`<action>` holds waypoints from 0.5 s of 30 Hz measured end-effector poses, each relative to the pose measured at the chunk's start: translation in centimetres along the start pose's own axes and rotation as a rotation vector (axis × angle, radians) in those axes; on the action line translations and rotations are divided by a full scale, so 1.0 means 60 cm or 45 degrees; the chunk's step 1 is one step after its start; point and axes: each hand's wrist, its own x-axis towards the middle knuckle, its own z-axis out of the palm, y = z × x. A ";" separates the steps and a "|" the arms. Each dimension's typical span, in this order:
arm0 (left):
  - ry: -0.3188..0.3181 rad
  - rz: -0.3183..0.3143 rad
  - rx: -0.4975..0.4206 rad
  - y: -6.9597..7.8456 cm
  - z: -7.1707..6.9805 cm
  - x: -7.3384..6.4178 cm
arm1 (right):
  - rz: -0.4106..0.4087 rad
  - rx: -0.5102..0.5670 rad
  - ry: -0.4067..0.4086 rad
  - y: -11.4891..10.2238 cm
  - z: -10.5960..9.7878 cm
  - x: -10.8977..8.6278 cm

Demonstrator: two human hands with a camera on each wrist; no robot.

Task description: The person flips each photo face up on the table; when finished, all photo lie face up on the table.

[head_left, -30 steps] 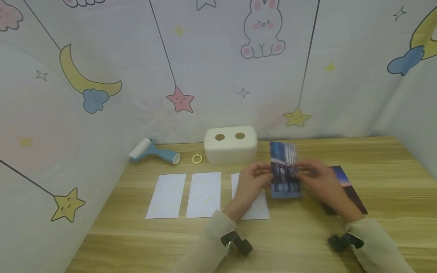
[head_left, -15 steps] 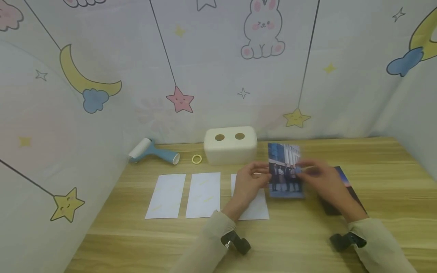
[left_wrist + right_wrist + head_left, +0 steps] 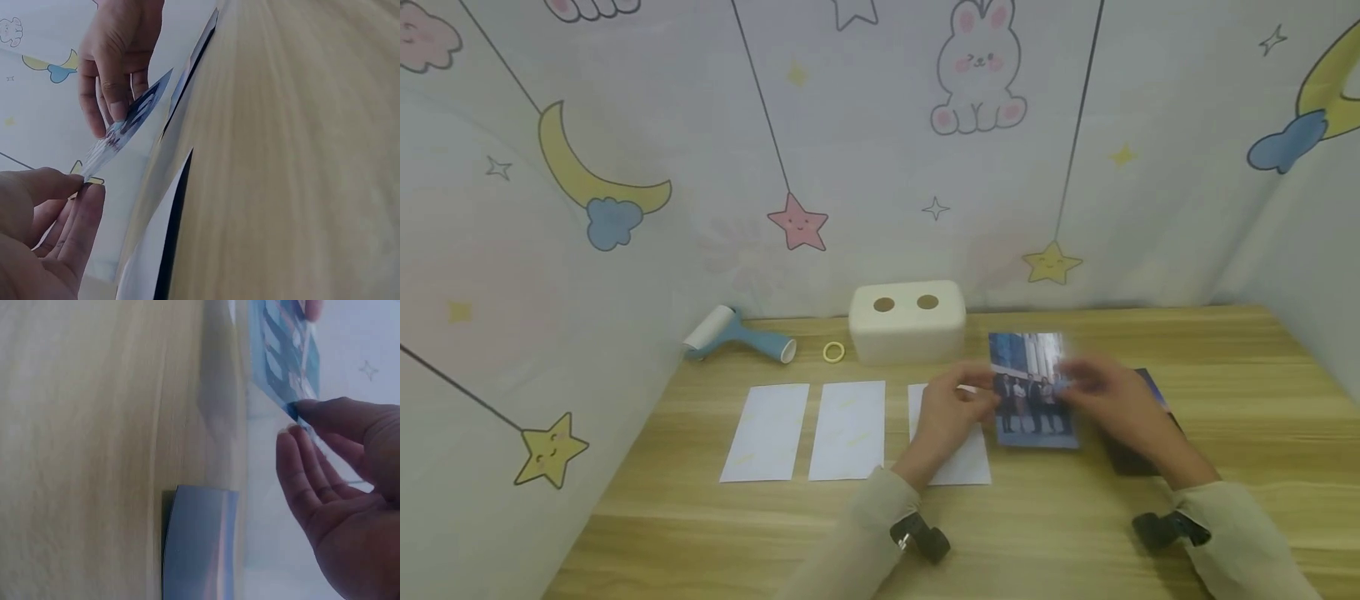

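A photo of several standing people in front of a building is held above the table between both hands. My left hand pinches its left edge between thumb and fingers, which the left wrist view confirms at the photo's edge. At the opposite edge my right hand pinches it too, thumb on the picture side in the right wrist view. A second photo, dark with a purple sky, lies on the table partly under my right hand. Below my left forearm lies a white sheet, partly covered.
Two more white sheets with faint yellow marks lie in a row to the left. Behind them stand a blue lint roller, a small pale yellow ring and a white box with two holes. A patterned curtain closes off the back.
The held photo has come slightly lower and nearer, and its picture side faces the head view more fully. My right hand has shifted a little to the right. Both hands keep hold of it.
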 end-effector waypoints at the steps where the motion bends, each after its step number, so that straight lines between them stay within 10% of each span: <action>1: -0.011 -0.005 0.032 -0.001 0.000 0.000 | -0.009 -0.008 -0.005 0.000 0.000 0.000; 15: -0.163 -0.055 0.268 0.000 -0.004 -0.005 | -0.018 -0.061 -0.110 0.006 0.005 -0.005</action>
